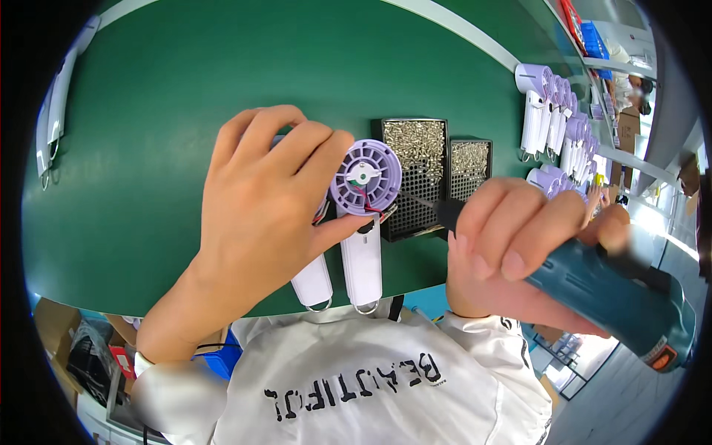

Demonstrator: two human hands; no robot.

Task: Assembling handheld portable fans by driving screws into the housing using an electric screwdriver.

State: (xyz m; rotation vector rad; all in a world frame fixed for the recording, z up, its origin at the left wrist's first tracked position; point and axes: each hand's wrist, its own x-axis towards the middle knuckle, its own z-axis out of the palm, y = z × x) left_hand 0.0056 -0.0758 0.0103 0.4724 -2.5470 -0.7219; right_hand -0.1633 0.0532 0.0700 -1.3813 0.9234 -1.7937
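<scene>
My left hand (267, 200) grips a small hand-held fan part (365, 178), a lilac round housing with a white hub, red wires and a white handle (362, 263) hanging down. A second white handle (313, 283) shows below my palm. My right hand (512, 248) holds a teal electric screwdriver (615, 297); its thin dark bit (419, 199) points left at the edge of the lilac housing.
Two black trays of small metal screws (415, 159) (470, 165) sit on the green table (185, 96) behind the fan. A row of finished lilac-and-white fans (552, 115) lies at the right. White parts (52, 119) lie at the left edge. Shelves stand far right.
</scene>
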